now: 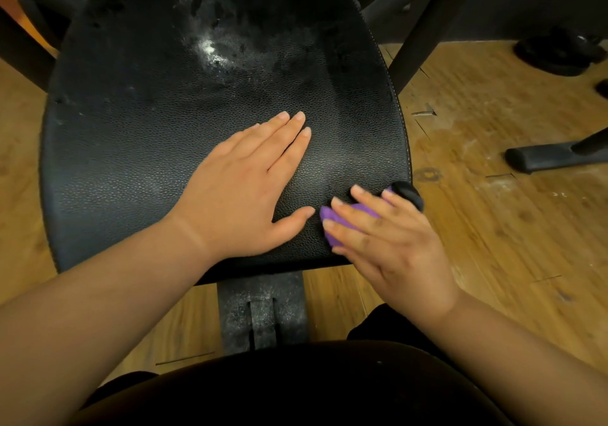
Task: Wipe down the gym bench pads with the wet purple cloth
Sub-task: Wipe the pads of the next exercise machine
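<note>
Head view showed the job only partly done, by my judgement. The near half of the black bench pad looked dark and fairly even, while a whitish dusty patch and grey smears lay across its far half, so that stretch seemed left to wipe. The frame post below the pad's near edge was speckled with the same dust.

The purple cloth sat bunched at the pad's near right corner, just beside a black knob. The right hand lay over it with fingers spread and nearly straight, pressing it down onto the pad rather than clutching it; the hand was slightly blurred. The left hand rested flat on the middle of the pad, fingers extended and together, thumb out toward the cloth, holding nothing.
</note>
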A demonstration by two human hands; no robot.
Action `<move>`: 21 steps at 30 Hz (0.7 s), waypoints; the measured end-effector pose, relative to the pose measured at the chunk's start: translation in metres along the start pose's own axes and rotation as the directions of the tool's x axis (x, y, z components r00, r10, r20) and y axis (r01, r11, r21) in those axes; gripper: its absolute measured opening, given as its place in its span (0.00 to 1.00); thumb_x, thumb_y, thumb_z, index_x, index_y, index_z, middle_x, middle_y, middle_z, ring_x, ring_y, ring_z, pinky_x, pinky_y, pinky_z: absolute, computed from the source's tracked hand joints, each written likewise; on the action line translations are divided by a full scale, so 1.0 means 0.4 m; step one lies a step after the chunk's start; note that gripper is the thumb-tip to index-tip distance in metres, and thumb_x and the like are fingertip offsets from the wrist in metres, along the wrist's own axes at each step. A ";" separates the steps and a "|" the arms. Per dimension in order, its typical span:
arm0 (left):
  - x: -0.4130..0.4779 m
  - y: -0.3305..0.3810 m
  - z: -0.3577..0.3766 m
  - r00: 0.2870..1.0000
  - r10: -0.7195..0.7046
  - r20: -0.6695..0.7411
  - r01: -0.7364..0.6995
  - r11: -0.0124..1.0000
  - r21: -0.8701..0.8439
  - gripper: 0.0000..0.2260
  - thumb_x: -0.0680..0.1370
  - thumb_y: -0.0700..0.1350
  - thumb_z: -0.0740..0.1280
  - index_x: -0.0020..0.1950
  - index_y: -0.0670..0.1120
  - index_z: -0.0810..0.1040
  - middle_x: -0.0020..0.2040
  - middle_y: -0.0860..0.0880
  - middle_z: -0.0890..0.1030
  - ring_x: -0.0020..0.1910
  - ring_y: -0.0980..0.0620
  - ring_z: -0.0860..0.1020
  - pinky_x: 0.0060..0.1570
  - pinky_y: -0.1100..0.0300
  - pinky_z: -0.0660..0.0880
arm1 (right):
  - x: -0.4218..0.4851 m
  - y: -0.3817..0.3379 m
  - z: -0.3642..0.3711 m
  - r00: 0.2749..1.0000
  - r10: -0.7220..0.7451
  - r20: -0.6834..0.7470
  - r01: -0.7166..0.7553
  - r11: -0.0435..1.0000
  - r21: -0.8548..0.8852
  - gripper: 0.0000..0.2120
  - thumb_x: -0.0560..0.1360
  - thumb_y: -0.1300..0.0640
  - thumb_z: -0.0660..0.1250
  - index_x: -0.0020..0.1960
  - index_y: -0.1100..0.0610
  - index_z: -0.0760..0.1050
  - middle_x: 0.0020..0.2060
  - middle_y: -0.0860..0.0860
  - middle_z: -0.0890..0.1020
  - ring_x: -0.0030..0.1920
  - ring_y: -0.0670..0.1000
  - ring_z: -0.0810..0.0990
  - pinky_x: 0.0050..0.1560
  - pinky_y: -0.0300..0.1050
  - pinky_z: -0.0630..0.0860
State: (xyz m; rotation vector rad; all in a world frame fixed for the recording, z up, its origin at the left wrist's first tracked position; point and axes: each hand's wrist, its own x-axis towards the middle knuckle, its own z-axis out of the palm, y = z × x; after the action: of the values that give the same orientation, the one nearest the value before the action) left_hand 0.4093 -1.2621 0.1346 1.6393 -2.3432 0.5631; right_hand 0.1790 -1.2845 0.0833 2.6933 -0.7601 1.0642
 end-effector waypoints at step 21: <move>-0.019 -0.030 0.008 0.999 0.049 -0.017 -0.049 0.999 -0.013 0.27 0.80 0.52 0.53 0.76 0.39 0.62 0.77 0.40 0.61 0.76 0.43 0.59 0.74 0.48 0.58 | 0.119 0.022 0.013 1.000 0.010 0.010 -0.010 0.999 -0.033 0.14 0.78 0.51 0.65 0.61 0.52 0.80 0.62 0.51 0.80 0.65 0.56 0.76 0.67 0.52 0.69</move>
State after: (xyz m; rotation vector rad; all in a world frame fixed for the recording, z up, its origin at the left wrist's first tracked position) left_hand 0.4233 -1.2604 0.1309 1.5696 -2.3759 0.5663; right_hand 0.2072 -1.3130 0.1111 2.6722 -0.7863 1.0319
